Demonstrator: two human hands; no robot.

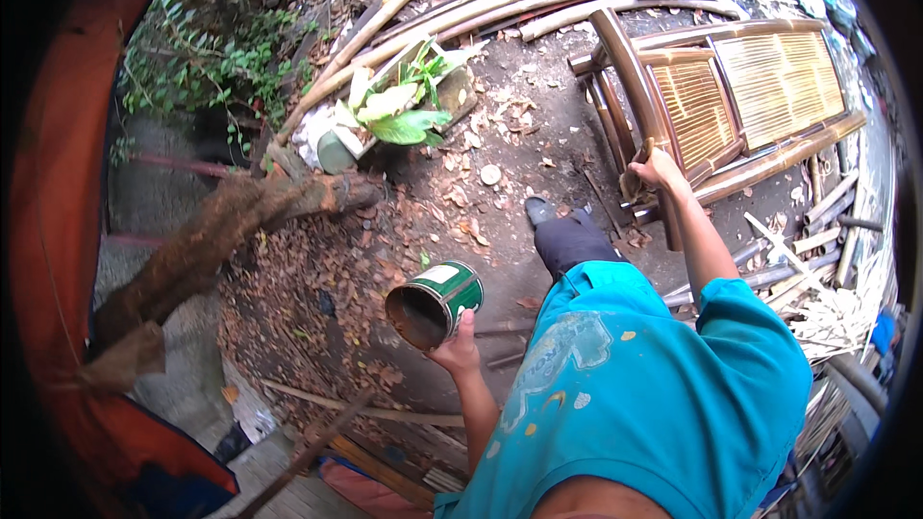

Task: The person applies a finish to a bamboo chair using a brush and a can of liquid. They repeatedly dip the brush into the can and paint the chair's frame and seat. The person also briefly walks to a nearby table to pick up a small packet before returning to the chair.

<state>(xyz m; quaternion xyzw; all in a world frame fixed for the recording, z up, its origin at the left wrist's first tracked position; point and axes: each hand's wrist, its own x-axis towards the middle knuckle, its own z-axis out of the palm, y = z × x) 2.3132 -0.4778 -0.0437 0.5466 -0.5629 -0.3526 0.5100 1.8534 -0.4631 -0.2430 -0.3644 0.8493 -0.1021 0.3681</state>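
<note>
My left hand (459, 350) grips a green metal can (452, 286) from its near side. The can is tipped to the left, its open mouth showing a dark brown inside. Over on the right, a piece of bamboo furniture (781, 67) with slatted panels lies on the ground, its poles brown and glossy. My right hand (658, 171) is closed round a small brown, stained piece, perhaps a rag, and holds it against the thick bamboo pole (632, 77) at the furniture's near end. Fingers partly hide that piece.
Long bamboo poles (548, 2) lie stacked at the back. A planter with broad leaves (399, 111) stands left of centre. A rough tree trunk (192, 245) slants in from the left, beside an orange cloth (58, 183). Cut bamboo pieces (832, 221) litter the right; dry leaves cover the ground.
</note>
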